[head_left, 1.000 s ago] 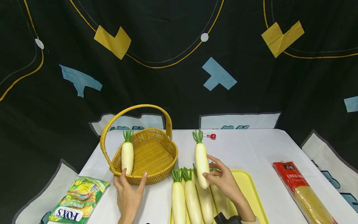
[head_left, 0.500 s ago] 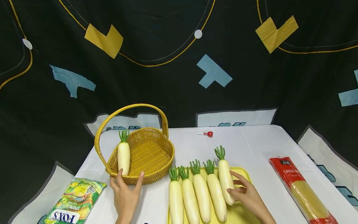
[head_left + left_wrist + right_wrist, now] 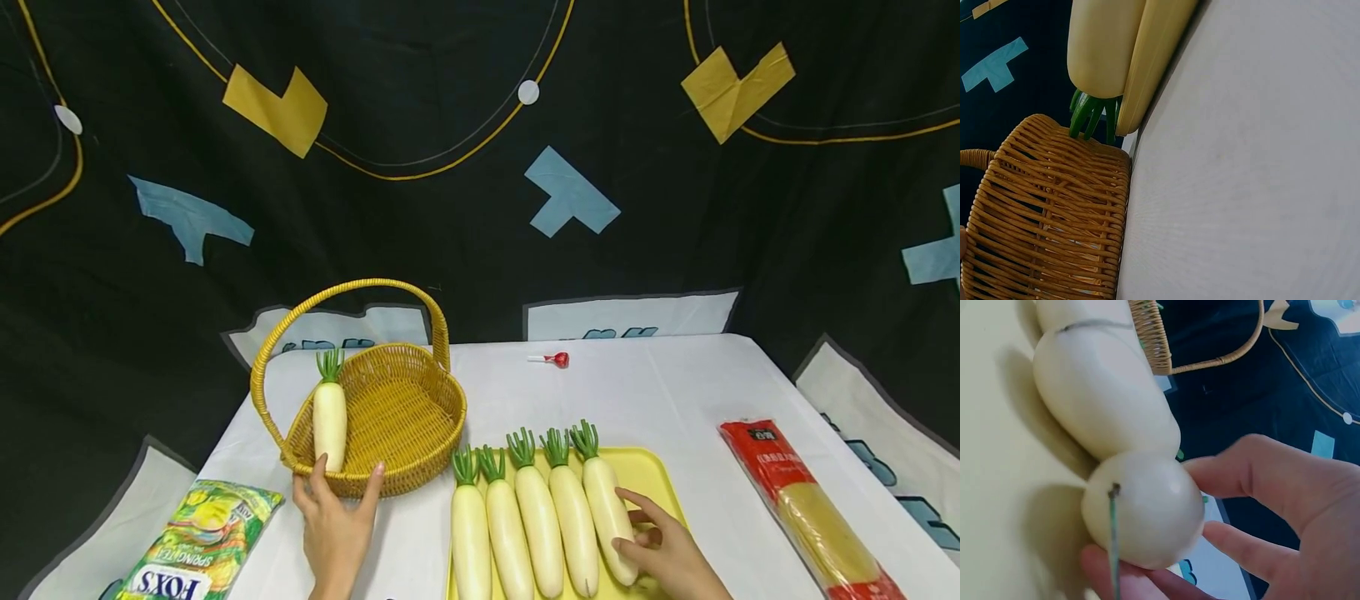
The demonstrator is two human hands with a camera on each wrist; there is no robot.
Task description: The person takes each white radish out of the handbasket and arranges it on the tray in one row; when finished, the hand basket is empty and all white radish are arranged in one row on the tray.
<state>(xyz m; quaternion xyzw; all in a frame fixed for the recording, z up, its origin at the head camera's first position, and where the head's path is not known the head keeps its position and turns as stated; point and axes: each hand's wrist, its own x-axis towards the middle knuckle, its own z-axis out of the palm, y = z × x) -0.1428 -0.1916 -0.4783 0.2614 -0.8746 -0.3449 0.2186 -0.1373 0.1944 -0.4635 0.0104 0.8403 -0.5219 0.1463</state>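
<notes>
A yellow wicker basket (image 3: pixel 408 417) with a tall arched handle stands at the left of the table. One white radish (image 3: pixel 330 425) leans upright inside its left side. My left hand (image 3: pixel 337 533) rests spread against the basket's front rim, index finger and thumb touching it. On the yellow tray (image 3: pixel 660 479) several white radishes (image 3: pixel 536 525) with green stalks lie in a row. With thumb and fingers, my right hand (image 3: pixel 667 550) grips the rightmost radish (image 3: pixel 609 517), which lies at the row's end. The right wrist view shows this radish (image 3: pixel 1141 512) end-on.
A green tea packet (image 3: pixel 202 542) lies at the front left. To the right is a red and clear noodle packet (image 3: pixel 810 517). A red lollipop (image 3: pixel 558 360) lies near the back edge of the white table (image 3: pixel 645 392). A dark curtain (image 3: pixel 420 233) hangs behind.
My right hand has carried a radish rightward and lowered it onto the tray beside the others. The left hand has stayed at the basket rim; the head view has shifted slightly.
</notes>
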